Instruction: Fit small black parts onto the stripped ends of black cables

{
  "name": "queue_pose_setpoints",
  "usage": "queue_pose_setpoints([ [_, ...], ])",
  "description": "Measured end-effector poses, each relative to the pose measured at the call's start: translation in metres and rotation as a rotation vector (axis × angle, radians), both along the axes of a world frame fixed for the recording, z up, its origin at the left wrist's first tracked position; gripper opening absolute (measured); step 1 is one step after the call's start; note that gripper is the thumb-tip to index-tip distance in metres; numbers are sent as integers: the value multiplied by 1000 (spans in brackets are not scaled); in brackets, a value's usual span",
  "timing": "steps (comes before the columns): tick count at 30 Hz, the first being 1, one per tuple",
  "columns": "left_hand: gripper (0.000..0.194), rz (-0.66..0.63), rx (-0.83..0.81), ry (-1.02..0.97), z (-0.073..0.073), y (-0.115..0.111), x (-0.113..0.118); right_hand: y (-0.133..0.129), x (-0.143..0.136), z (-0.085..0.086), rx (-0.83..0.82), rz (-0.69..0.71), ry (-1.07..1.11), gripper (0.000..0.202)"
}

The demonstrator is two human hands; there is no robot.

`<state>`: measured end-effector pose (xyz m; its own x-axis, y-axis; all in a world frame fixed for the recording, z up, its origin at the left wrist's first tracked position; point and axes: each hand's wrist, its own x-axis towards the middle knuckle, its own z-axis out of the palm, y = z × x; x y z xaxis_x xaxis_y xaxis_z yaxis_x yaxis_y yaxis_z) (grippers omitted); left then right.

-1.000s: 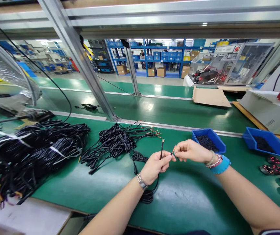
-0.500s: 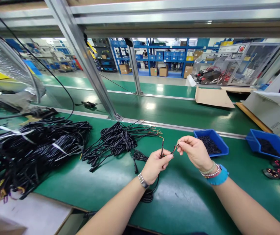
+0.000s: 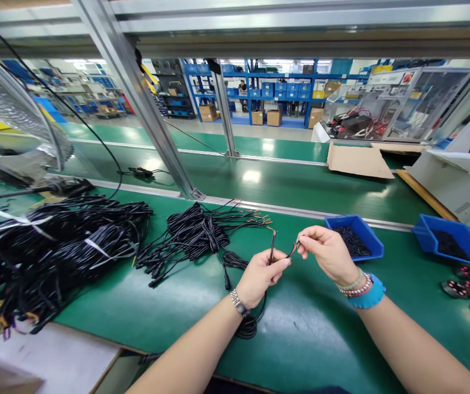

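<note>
My left hand (image 3: 262, 272) is closed around a black cable (image 3: 273, 246) whose stripped end shows orange-copper wire tips. A second cable end with thin red and black wires (image 3: 292, 249) also comes out of its fingers. My right hand (image 3: 325, 250) pinches the tip of those thin wires; the small piece at its fingertips is too tiny to make out. Below my left wrist, a coil of black cable (image 3: 248, 328) lies on the green bench. Beyond it is a bundle of black cables (image 3: 197, 232) with connectors at one end and bare copper wires at the other.
A large heap of tied black cables (image 3: 95, 230) covers the left side. Two blue bins, one nearer (image 3: 376, 249) and one farther right (image 3: 425, 230), hold small black parts. Round parts with copper windings (image 3: 460, 289) sit at the right edge. A metal post (image 3: 152, 109) rises behind the bundle.
The camera view has shifted very slightly. Both hands keep the same hold on the cable and the thin wires.
</note>
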<state>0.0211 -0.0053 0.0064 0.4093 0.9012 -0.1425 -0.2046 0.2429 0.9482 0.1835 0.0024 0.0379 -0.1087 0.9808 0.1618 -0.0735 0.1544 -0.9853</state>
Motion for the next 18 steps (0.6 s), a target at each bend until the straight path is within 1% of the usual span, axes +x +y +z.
queue_pose_setpoints([
  [5,25,1,-4,-12,0,0,0,-1,0,0,-20,-2,-19,19],
  [11,23,-21,-12,-50,-4,2,-1,0,-3,-5,1,-38,1,17],
  [16,23,-13,-11,-77,-5,1,-1,-2,-12,-12,-44,15,-15,15],
  [18,23,-1,-10,-74,-5,1,-1,-3,-16,-14,-54,16,-4,15],
])
